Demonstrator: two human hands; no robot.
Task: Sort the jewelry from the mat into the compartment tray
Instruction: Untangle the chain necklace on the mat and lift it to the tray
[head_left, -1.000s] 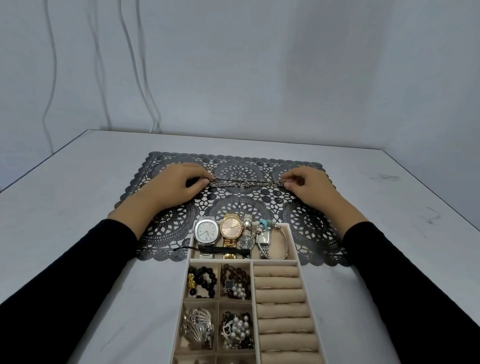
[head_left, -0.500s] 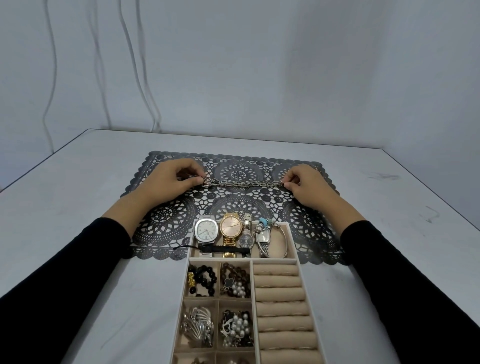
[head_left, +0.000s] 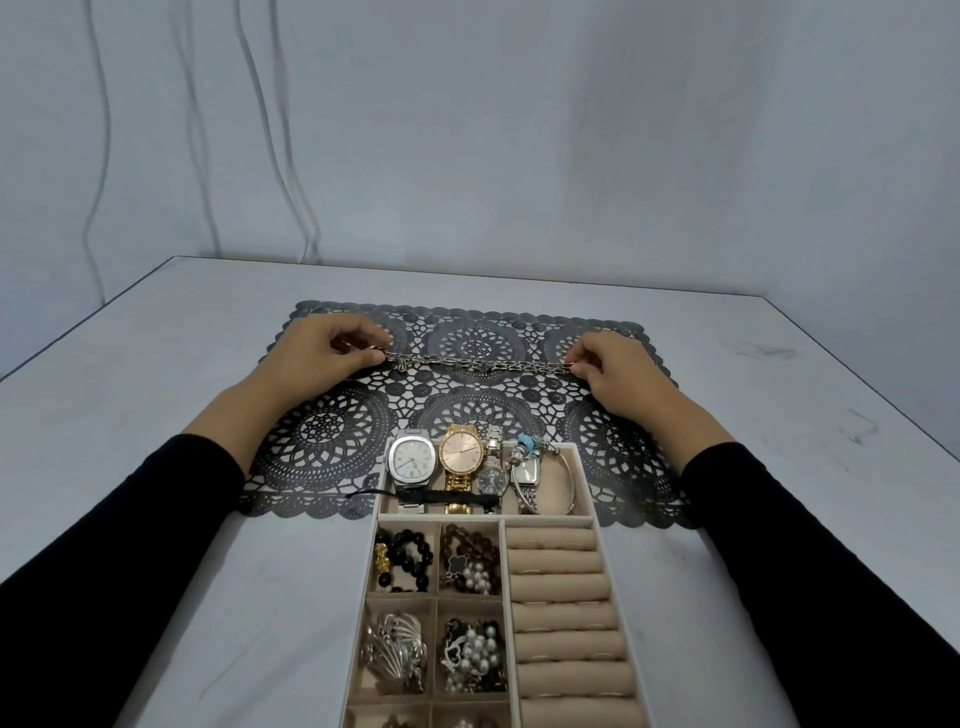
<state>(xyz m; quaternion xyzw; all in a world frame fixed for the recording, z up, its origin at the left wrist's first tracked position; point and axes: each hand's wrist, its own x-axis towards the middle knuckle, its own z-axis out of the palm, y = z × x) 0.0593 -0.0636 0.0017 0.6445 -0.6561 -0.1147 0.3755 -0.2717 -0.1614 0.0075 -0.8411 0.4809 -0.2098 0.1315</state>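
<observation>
Change: the left hand (head_left: 317, 353) had drawn away from the right hand (head_left: 618, 374), pulling the silver link-chain necklace (head_left: 478, 362) out longer.
Hands: each pinched one chain end.
Chain: stretched over the black lace-pattern mat (head_left: 332, 447), beyond the beige compartment tray (head_left: 597, 519).
Meaning: probably straightened for stowing; not yet sorted.
</observation>
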